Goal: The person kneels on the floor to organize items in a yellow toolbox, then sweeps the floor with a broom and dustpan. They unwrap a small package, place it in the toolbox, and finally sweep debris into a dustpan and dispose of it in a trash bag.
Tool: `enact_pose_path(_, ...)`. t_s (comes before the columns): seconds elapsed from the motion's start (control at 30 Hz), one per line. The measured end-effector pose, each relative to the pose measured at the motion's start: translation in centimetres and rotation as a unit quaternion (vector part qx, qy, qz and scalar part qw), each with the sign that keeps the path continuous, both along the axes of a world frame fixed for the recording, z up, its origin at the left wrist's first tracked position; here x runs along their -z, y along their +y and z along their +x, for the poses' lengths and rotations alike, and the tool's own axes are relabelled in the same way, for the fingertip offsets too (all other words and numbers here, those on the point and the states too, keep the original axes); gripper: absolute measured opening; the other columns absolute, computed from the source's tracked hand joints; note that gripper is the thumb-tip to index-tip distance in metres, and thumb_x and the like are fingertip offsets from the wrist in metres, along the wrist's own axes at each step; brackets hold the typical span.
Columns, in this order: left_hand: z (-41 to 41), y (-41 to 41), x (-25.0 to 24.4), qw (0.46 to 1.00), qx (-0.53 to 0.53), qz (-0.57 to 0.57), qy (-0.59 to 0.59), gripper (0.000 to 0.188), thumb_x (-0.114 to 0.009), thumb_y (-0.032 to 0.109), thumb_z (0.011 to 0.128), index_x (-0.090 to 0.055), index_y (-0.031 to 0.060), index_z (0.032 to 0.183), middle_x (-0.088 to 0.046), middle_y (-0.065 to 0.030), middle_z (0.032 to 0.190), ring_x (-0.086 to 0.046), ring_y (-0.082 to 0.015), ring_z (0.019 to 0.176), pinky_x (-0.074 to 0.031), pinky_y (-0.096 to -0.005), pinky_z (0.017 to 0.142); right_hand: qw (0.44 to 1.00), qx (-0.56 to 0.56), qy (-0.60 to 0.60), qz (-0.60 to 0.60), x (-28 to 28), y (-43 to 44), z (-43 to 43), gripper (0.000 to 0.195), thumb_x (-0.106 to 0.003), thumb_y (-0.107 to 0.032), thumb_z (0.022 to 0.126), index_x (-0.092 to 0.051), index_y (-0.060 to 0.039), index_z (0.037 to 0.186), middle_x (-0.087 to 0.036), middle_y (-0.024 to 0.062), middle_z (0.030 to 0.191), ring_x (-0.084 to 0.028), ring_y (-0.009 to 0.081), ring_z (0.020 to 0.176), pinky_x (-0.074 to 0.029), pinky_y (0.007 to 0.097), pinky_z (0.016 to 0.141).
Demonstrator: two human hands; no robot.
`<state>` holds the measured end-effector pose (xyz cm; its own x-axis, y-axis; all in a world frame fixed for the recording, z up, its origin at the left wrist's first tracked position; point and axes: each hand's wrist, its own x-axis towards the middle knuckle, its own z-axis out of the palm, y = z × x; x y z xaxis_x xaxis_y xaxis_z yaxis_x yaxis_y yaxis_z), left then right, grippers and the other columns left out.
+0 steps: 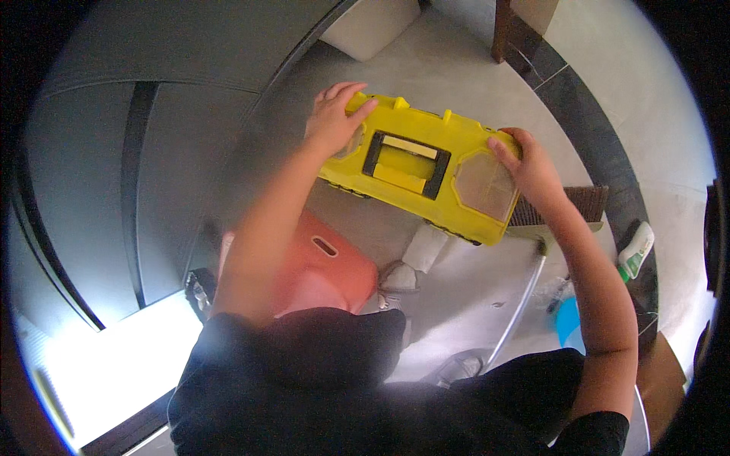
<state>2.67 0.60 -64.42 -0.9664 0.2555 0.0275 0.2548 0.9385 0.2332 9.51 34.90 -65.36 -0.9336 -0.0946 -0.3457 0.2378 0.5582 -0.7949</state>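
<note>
Both hands hold a yellow plastic toolbox (422,214), its lid facing the camera and its long side slanting down to the right. My left hand (337,117) grips the upper left end, thumb on the lid and fingers over the far edge. At the upper right end my right hand (527,162) has its thumb on the lid, beside a clear octagonal compartment cover (485,185). The black-framed carry handle (408,165) lies folded in its recess. The toolbox's underside is hidden, so whether it touches anything below cannot be told.
A red plastic stool or bin (336,268) stands below the toolbox. To the right are a broom head (584,204), a metal pole (516,316), a white and green bottle (637,251) and a blue object (567,322). Dark panels (188,171) line the left; a pale container (368,28) stands beyond.
</note>
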Motion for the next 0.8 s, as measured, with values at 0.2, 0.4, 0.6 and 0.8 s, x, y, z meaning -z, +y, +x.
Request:
enact_pose_path(0.2,0.5,1.2,-0.5,1.0,-0.011,-0.002,0.028,0.032,-0.056,0.036,0.09,-0.061,0.0155,0.113,-0.057,-0.0092,0.118,-0.05,-0.0309,0.113,-0.038,-0.0389,0.098,1.0,0.02,0.018,-0.01,0.7,0.2,-0.2,0.054,-0.059,-0.048,0.086,-0.058,-0.0015,0.113,-0.059,0.0202,0.111,-0.059,0.0332,0.103,-0.046,0.0393,0.089)
enact_pose_path(0.4,0.5,-0.1,0.1,0.98,-0.063,0.18,-0.054,0.031,-0.048,0.034,0.095,-0.06,0.0145,0.117,-0.056,-0.0045,0.124,-0.051,-0.0235,0.113,-0.039,-0.0338,0.096,0.995,0.029,0.095,0.019,1.6,-0.4,1.1,0.053,-0.058,-0.048,0.086,-0.058,-0.0024,0.113,-0.058,0.0176,0.111,-0.057,0.0341,0.103,-0.046,0.0403,0.088)
enact_pose_path(0.6,1.4,-12.8,4.3,0.89,-0.321,0.319,-0.047,0.041,-0.043,0.04,0.097,-0.053,0.0131,0.127,-0.055,-0.0031,0.126,-0.047,-0.0188,0.118,-0.038,-0.0362,0.096,0.996,0.01,0.082,-0.034,1.4,-0.2,1.1,0.049,-0.058,-0.045,0.087,-0.057,-0.0034,0.113,-0.057,0.0181,0.113,-0.058,0.035,0.104,-0.046,0.041,0.089)
enact_pose_path(0.8,6.0,-9.6,2.5,0.698,-0.427,0.508,-0.267,0.069,-0.039,0.062,0.091,-0.038,0.0114,0.138,-0.045,-0.0096,0.136,-0.039,-0.0269,0.127,-0.029,-0.0501,0.103,0.989,0.015,0.105,0.104,-1.6,4.1,7.1,0.048,-0.06,-0.037,0.088,-0.05,-0.0031,0.12,-0.054,0.0176,0.119,-0.059,0.0335,0.102,-0.048,0.0391,0.086)
